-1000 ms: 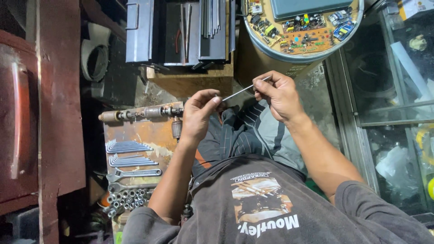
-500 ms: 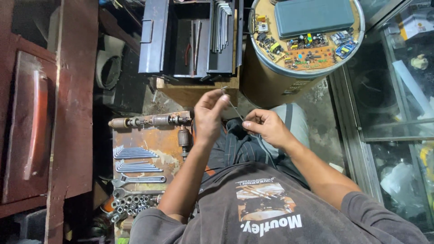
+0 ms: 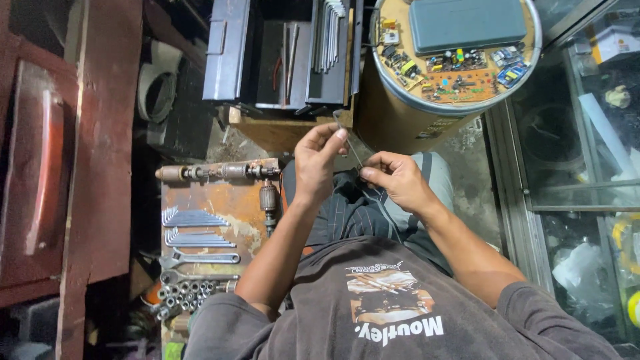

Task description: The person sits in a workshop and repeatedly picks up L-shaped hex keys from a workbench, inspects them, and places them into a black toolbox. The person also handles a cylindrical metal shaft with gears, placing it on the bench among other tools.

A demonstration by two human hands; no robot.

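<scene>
My left hand [image 3: 319, 162] pinches the upper part of a thin metal rod [image 3: 351, 145] between thumb and fingertips. My right hand [image 3: 398, 181] pinches the rod's lower end, just right of the left hand. The rod stands steeply tilted over my lap, its top end poking out toward the toolbox. Both hands hover above my striped trousers [image 3: 363, 210].
An open dark metal toolbox [image 3: 230, 53] holding hex keys [image 3: 330, 33] stands ahead. A round drum [image 3: 400, 113] at right carries circuit boards [image 3: 460, 73] and a teal case [image 3: 467, 23]. At left, a rusty board [image 3: 220, 200] bears a long shaft [image 3: 213, 172], wrenches [image 3: 200, 257] and sockets [image 3: 187, 293]. A glass cabinet [image 3: 573, 167] stands at far right.
The rod has swung from nearly level to steeply upright. My left hand rose to its upper end and my right hand dropped to its lower end; the view shifted slightly.
</scene>
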